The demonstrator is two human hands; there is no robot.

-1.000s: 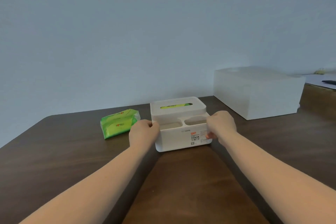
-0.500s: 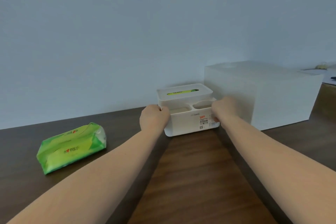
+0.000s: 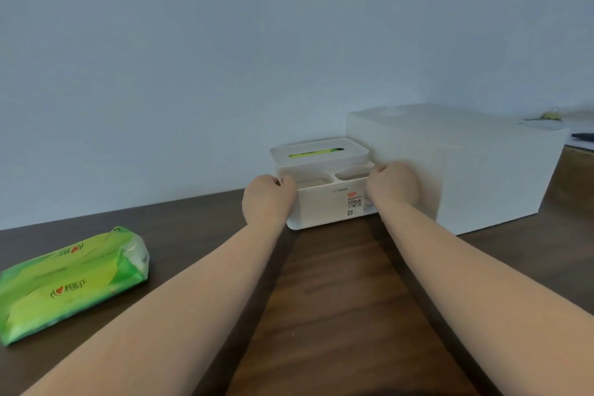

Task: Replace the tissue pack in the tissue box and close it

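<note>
A white tissue box (image 3: 328, 206) stands at the far side of the dark wooden table, close to the wall. Its lid (image 3: 318, 154) is on, and a strip of green shows through the slot. Two open compartments sit in front of the lid. My left hand (image 3: 266, 199) grips the box's left side and my right hand (image 3: 393, 185) grips its right side. A green tissue pack (image 3: 69, 283) lies flat on the table at the near left, apart from both hands.
A large white box (image 3: 466, 164) stands directly right of the tissue box, almost touching my right hand. The blue-grey wall rises just behind. Beyond the large box lies a lighter surface with small items (image 3: 551, 116).
Both hands have kept their grip on the tissue box, and it now sits farther back near the wall and the large white box. The green pack appears nearer and farther left.
</note>
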